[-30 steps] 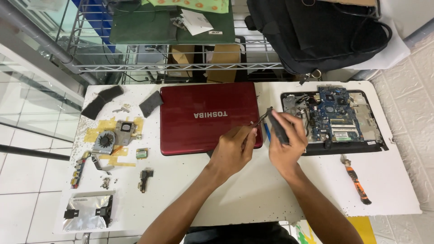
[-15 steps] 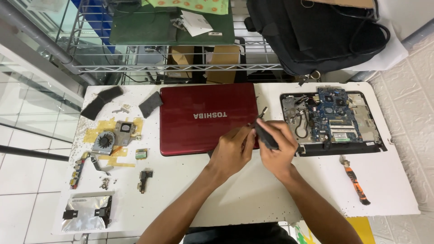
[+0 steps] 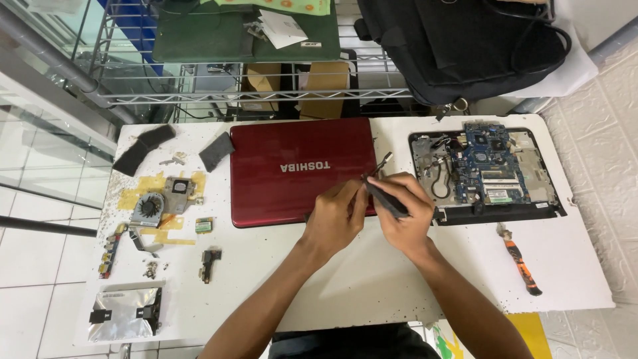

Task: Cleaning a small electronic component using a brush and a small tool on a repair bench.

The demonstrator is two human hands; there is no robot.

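Both hands have slid leftward since a second ago, away from the opened grey laptop base with its blue circuit board (image 3: 488, 169) and onto the right edge of the glossy red closed laptop lid (image 3: 299, 169). At that edge the right hand (image 3: 405, 216) wraps its fingers around a slim dark tool (image 3: 385, 199). Touching it, the left hand (image 3: 335, 219) pinches something small at the tool's tip with curled fingers; what it is looks unclear. Right of the lid, past the base, lies an orange-handled screwdriver (image 3: 520, 260). Left of the lid sits a small cooling fan (image 3: 147, 207).
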